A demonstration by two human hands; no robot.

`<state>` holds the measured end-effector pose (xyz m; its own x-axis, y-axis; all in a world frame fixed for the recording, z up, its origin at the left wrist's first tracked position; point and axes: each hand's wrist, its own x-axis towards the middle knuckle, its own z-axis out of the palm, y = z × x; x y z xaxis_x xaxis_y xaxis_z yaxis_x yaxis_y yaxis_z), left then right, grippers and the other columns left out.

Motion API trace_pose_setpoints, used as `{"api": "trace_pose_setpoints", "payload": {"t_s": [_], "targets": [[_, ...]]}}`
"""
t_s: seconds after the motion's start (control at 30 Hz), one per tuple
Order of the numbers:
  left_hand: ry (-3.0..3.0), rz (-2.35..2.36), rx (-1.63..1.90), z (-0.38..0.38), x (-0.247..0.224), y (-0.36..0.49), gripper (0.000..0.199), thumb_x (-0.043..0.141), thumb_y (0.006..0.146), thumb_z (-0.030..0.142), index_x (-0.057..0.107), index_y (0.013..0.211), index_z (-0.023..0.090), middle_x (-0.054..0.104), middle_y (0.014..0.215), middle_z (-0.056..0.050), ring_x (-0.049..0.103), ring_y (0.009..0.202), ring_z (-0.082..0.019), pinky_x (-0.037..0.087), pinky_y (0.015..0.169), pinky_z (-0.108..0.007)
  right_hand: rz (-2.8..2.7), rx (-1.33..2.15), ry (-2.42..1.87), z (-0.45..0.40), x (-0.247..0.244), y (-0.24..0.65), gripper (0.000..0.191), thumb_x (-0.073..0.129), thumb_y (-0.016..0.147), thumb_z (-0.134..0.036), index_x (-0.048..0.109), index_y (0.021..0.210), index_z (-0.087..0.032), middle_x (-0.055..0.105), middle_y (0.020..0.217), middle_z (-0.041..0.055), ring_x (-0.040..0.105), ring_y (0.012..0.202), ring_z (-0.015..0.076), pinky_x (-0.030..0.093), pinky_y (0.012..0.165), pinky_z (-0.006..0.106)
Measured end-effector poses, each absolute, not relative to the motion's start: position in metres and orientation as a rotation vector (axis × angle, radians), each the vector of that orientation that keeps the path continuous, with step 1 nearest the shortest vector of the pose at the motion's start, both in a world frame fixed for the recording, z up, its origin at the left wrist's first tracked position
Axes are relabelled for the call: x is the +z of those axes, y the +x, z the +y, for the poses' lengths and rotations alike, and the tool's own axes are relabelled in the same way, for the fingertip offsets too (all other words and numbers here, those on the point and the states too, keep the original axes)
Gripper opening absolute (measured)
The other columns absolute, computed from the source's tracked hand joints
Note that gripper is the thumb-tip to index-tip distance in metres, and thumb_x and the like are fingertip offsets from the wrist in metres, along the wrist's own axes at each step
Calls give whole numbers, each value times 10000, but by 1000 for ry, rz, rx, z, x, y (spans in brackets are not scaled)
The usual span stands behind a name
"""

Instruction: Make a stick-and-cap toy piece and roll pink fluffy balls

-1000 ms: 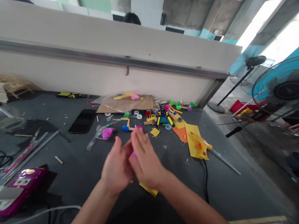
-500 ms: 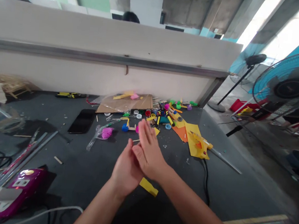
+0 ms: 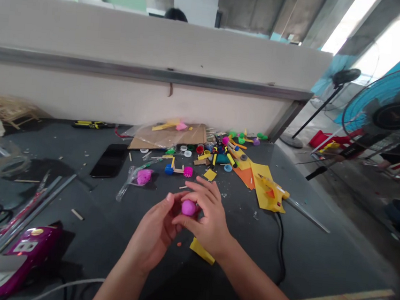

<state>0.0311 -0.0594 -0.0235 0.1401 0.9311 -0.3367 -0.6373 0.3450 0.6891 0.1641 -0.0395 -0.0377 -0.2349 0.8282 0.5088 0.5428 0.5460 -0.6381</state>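
Note:
A small purple ball (image 3: 188, 208), which looks like modelling clay, sits between the thumb and fingers of my right hand (image 3: 210, 214). My left hand (image 3: 157, 228) is cupped right beside it, palm turned inward and thumb raised, its fingers partly hidden behind the ball. Below the hands lies a folded yellow paper strip (image 3: 202, 251). Just beyond them is a small piece with a blue end and a pink end (image 3: 178, 169). To the left, more pink clay (image 3: 144, 177) rests in a clear plastic wrapper.
A black phone (image 3: 109, 161) lies left of the clay. On yellow paper at right sits a yellow glue gun (image 3: 271, 193) with a black cord. A magenta power strip (image 3: 21, 258) occupies the near left. Cardboard (image 3: 172, 140), pliers and bottle caps line the back, before a white partition (image 3: 126, 34).
My palms were pressed together with nothing visible between them. They have parted, and the purple ball now shows in my right fingers. The view has shifted slightly.

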Motion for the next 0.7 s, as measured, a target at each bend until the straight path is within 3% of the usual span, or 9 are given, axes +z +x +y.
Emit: {"api": "trace_pose_setpoints", "payload": {"t_s": [0.13,0.3,0.43,0.53,0.7], "targets": [[572,895,1114,-64,-32,29,240,718,697,246,685,904,129,679,757,-53,610,620,-108,467,566,-171,-1928,461,-1098,-40,-41,163,270,679,705,-428,592,872,-235,587,1180,66,398,1243,269,217,1068,518],[555,958,1150,-61,-34,25,247,700,710,303,700,873,118,695,738,-82,635,643,-154,479,553,-202,-2034,549,-1035,-43,-34,169,457,659,745,-352,500,1159,-244,547,1238,75,435,1218,241,249,1063,499],[568,1007,1158,-62,-36,25,303,671,722,394,711,834,115,698,750,-89,633,667,-175,481,559,-227,-2076,448,-1021,-41,-30,176,280,646,767,-377,591,1005,-241,615,1131,65,450,1204,252,258,1058,497],[648,1031,1195,-62,-35,26,314,740,660,323,705,904,129,699,800,-75,615,677,-159,475,600,-222,-2117,409,-1032,-38,-28,179,279,649,766,-393,596,995,-243,609,1138,63,456,1196,247,287,1046,488],[711,1131,1215,-60,-40,27,209,750,645,312,703,741,133,611,580,-3,491,487,-83,353,425,-157,-2158,430,-981,-34,-27,182,489,636,756,-476,523,1163,-229,572,1208,81,447,1210,242,297,1051,477]]}}
